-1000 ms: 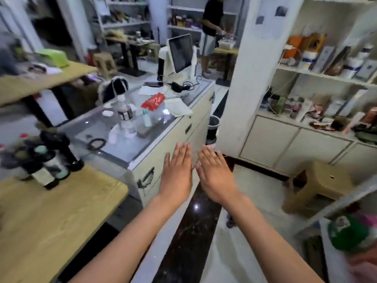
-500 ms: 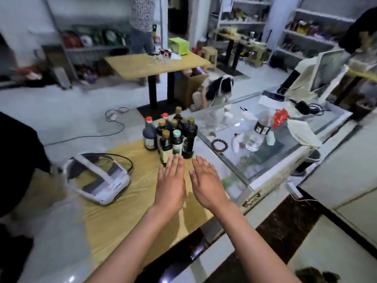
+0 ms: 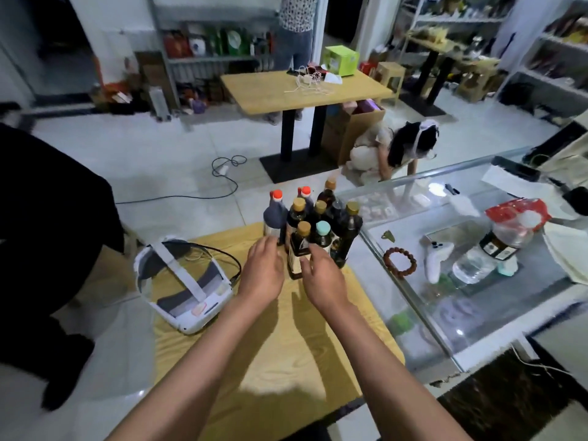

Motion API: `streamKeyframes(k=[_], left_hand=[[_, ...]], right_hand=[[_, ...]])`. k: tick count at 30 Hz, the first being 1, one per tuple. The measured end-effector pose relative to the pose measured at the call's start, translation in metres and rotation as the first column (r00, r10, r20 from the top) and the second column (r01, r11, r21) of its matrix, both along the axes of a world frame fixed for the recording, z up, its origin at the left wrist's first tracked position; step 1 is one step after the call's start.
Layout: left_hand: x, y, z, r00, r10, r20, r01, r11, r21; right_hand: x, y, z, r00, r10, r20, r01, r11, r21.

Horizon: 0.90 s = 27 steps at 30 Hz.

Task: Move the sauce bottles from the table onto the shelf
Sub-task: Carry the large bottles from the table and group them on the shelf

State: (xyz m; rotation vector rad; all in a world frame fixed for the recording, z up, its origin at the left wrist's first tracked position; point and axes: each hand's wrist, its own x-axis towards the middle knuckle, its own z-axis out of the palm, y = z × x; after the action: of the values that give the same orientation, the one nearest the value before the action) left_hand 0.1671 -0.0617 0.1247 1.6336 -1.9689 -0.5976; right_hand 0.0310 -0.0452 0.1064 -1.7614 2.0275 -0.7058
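Observation:
Several dark sauce bottles [image 3: 313, 222] stand clustered at the far end of the wooden table [image 3: 276, 345], with gold, red and teal caps. Nearest me is a gold-capped bottle [image 3: 299, 249]. My left hand [image 3: 262, 272] reaches toward the left of the cluster, fingers apart, close to a red-capped bottle [image 3: 275, 214]. On the other side, my right hand [image 3: 323, 276] has its fingers spread by the nearest bottle's base. Neither hand holds anything. Shelves [image 3: 547, 43] line the back of the room.
A white headset [image 3: 183, 284] lies on the table's left. A glass counter [image 3: 461, 265] to the right carries a bracelet, a controller and a water bottle. A dark-clothed person [image 3: 47, 224] stands left, another crouches beyond the counter [image 3: 391, 148]. A second table [image 3: 302, 90] stands behind.
My view swung left from the white shelves to the table of bottles. Both hands moved forward to the bottle cluster, fingers spreading.

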Motion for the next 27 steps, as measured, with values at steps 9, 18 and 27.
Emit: streamKeyframes(k=[9, 18, 27], left_hand=[[-0.051, -0.137, 0.007, 0.994, -0.031, 0.108, 0.026, 0.998, 0.048], [-0.079, -0.193, -0.027, 0.936, -0.221, 0.273, 0.170, 0.965, 0.198], [-0.042, -0.157, -0.049, 0.964, -0.145, 0.222, 0.118, 0.984, 0.130]], right_hand=[[-0.018, -0.103, -0.029, 0.999, -0.027, -0.016, 0.029, 0.991, 0.133], [-0.026, -0.124, -0.057, 0.999, 0.041, 0.026, -0.043, 0.996, 0.082], [-0.032, -0.102, -0.066, 0.949, -0.072, 0.307, 0.069, 0.997, 0.022]])
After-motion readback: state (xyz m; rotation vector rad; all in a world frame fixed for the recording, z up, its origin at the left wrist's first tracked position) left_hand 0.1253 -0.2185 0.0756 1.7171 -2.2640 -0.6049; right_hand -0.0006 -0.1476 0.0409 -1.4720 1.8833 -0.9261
